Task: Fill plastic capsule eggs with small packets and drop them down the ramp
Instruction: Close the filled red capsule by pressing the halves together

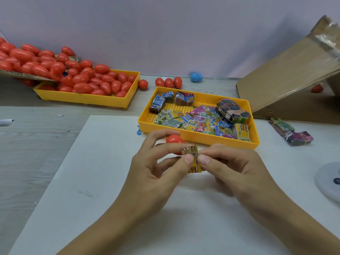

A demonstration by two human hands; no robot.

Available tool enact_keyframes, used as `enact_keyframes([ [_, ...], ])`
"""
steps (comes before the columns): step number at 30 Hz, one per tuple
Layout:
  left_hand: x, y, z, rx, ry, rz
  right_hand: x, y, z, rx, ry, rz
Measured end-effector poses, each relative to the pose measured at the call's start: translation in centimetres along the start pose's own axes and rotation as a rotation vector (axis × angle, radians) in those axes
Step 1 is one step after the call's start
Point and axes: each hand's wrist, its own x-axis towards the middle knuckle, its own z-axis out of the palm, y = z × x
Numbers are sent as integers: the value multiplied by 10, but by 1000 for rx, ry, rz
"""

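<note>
Head view, nearest first: both hands meet over a white board (103, 181) lying on the tabletop (36, 137). The left hand (156, 162) and right hand (226, 162) pinch a small yellow packet (191, 153) between thumbs and forefingers, apparently folding or rolling it. The left hand's fingers also curl round a red capsule egg (173, 139); whether it is a whole egg or one half cannot be told. So this egg is, by my reading, not yet filled.

Just beyond sits a yellow packet tray (198, 139) with many loose packets and several banded bundles; two more bundles (290, 131) lie outside it to the right. Further back left, a second yellow egg tray (82, 99) is heaped with red eggs spilling from a cardboard sheet (24, 75); a few red eggs and one blue egg (196, 77) rest loose behind. At far right stands the cardboard ramp (287, 76), a red egg (316, 88) glimpsed beneath it. Judging by the stock left, much remains.
</note>
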Motion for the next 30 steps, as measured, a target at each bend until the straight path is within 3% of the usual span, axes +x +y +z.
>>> enact_keyframes([
  [16, 1, -4, -1, 49, 57, 30, -5, -3, 5, -76, 92, -30],
  [20, 1, -1, -1, -18, 63, -11, -3, -5, 1, 2, 93, -53],
  [25, 2, 0, -1, -12, -13, -54, 0, -4, -1, 189, 111, 138],
  [30, 2, -6, -1, 17, 31, -23, 0, -5, 1, 341, -23, 282],
])
